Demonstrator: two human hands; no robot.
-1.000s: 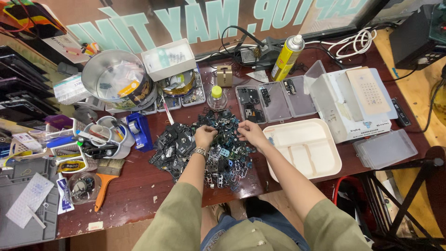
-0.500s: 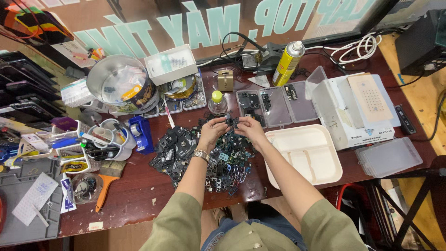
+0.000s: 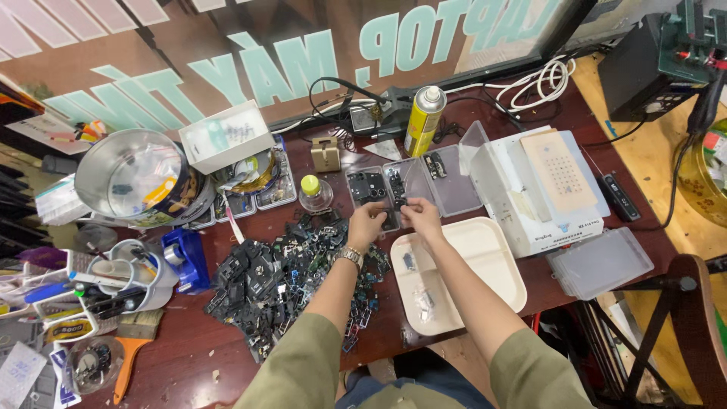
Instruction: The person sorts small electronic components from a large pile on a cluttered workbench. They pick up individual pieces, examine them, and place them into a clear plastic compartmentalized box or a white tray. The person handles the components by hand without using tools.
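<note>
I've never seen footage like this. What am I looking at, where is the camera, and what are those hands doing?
No machine here: a person's two bare hands, filmed by a camera worn on the head, looking down at a dark red workbench. The left hand, with a wristwatch, and the right hand meet over a clear compartment box, pinching a small dark part too tiny to identify. Left of them lies a heap of small black electronic parts. Under the right forearm sits a white divided tray. A yellow spray can stands behind.
</note>
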